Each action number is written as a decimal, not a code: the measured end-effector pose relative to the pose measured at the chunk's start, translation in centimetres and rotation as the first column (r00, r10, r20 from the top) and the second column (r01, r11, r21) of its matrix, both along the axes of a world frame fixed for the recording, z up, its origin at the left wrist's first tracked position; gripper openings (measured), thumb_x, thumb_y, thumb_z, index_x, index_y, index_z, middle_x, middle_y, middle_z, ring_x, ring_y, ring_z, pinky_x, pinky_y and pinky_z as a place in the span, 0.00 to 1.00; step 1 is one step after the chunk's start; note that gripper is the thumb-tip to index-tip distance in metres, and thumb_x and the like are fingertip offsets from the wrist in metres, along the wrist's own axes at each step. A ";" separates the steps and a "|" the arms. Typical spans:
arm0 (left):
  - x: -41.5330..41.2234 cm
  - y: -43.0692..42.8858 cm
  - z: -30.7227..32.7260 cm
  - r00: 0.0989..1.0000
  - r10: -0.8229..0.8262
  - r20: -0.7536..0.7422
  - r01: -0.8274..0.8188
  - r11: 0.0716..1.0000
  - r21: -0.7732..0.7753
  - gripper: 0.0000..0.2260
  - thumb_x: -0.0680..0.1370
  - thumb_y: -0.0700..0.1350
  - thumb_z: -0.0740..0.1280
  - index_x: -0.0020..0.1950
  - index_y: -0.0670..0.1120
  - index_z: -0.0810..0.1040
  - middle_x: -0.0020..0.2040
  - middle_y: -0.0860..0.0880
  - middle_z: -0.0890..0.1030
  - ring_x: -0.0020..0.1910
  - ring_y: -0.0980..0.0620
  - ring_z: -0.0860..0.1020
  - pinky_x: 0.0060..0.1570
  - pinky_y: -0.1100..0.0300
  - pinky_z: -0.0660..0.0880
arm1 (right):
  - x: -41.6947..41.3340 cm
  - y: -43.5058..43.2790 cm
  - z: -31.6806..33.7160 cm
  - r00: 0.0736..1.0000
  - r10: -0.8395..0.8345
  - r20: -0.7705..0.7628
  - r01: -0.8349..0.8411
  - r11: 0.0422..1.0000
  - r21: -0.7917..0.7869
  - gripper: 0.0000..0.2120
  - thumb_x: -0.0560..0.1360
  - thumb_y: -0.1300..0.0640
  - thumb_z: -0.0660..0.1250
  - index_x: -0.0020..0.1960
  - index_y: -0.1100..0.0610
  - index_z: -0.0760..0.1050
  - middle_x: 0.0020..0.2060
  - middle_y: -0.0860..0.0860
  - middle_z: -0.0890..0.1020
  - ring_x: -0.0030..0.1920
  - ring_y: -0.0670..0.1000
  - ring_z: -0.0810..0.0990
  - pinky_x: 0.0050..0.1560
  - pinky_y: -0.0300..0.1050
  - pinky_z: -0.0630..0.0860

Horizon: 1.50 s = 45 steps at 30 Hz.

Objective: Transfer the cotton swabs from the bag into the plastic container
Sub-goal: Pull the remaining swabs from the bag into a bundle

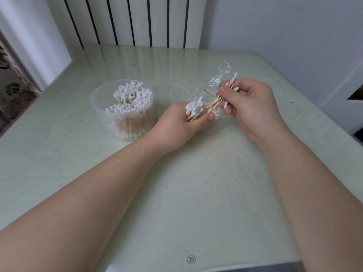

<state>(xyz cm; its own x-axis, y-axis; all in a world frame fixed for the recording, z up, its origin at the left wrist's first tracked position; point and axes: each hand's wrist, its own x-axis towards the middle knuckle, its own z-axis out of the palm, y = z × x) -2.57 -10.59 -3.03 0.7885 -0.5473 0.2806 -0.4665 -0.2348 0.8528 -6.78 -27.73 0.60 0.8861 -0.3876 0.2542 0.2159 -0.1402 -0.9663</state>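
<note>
White cotton heads on thin, pale wooden sticks: the cotton swabs [194, 109] are bunched into a tight tuft in your left hand [181, 123]. Your thumb curls across the sticks, and the tips point up and away from you. Your right hand [250, 107] pinches a smaller, looser handful, with a few swabs sticking out above and below its curled fingers. The two bundles meet between your hands, their sticks crossing. The bag [220, 74], clear crinkled film with thin red lines, is caught around both bundles and rises behind your right hand. Near your left wrist the plastic container [99, 114] stands upright on the pale green table [196, 193]. It is round and translucent, filled with upright swabs [131, 96] whose white tips show at its open top.
</note>
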 end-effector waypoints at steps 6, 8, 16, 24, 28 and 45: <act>0.0 0.1 -0.1 0.999 0.049 0.000 -0.049 0.996 0.074 0.13 0.82 0.52 0.66 0.44 0.44 0.80 0.27 0.57 0.73 0.28 0.57 0.70 0.35 0.59 0.69 | -0.1 -0.3 0.4 0.994 -0.092 0.065 0.088 0.994 0.064 0.05 0.77 0.66 0.69 0.43 0.59 0.81 0.32 0.56 0.78 0.28 0.49 0.72 0.31 0.41 0.71; -0.3 0.0 0.1 0.998 0.065 -0.013 -0.064 0.995 0.074 0.10 0.83 0.49 0.64 0.45 0.48 0.81 0.28 0.58 0.77 0.28 0.59 0.73 0.35 0.61 0.70 | 0.0 -0.7 0.5 0.986 -0.143 0.085 0.133 0.985 0.113 0.05 0.76 0.66 0.68 0.43 0.60 0.81 0.32 0.55 0.78 0.30 0.49 0.73 0.31 0.40 0.70; -0.5 -0.1 0.6 0.978 0.205 -0.043 -0.207 0.977 -0.049 0.17 0.84 0.49 0.62 0.38 0.44 0.72 0.27 0.51 0.76 0.26 0.56 0.72 0.30 0.63 0.69 | -0.1 -0.6 0.3 0.998 -0.052 0.033 0.050 0.997 0.053 0.03 0.76 0.64 0.70 0.44 0.59 0.81 0.33 0.57 0.79 0.29 0.52 0.73 0.31 0.41 0.71; -1.0 -0.1 0.8 0.995 -0.005 -0.103 -0.017 0.977 -0.211 0.16 0.83 0.44 0.66 0.36 0.54 0.79 0.36 0.51 0.81 0.36 0.51 0.79 0.37 0.52 0.80 | -0.3 0.9 -0.3 0.996 0.083 -0.032 -0.086 0.991 -0.107 0.03 0.76 0.64 0.71 0.44 0.58 0.81 0.28 0.55 0.79 0.25 0.51 0.73 0.34 0.44 0.74; -1.1 0.0 0.8 0.990 -0.076 -0.117 0.057 0.986 -0.157 0.21 0.83 0.37 0.64 0.35 0.58 0.77 0.35 0.56 0.81 0.36 0.53 0.81 0.35 0.59 0.76 | -0.3 1.1 -0.3 0.988 0.131 -0.079 -0.138 0.985 -0.099 0.04 0.77 0.65 0.70 0.45 0.57 0.82 0.30 0.60 0.80 0.25 0.51 0.73 0.32 0.42 0.74; -0.2 -0.3 0.3 0.986 0.078 -0.147 -0.086 0.995 -0.046 0.17 0.82 0.53 0.65 0.34 0.51 0.71 0.26 0.51 0.74 0.25 0.49 0.74 0.34 0.54 0.73 | -0.1 -0.6 0.7 0.992 -0.112 0.065 0.098 0.977 0.190 0.06 0.78 0.63 0.69 0.42 0.61 0.81 0.34 0.54 0.81 0.31 0.49 0.76 0.31 0.40 0.72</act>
<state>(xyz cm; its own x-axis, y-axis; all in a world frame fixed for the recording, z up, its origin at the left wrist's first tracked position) -2.74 -10.85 -2.76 0.8645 -0.4669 0.1865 -0.3181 -0.2209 0.9220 -6.92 -28.29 1.33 0.8191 -0.5242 0.2330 0.2822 0.0145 -0.9593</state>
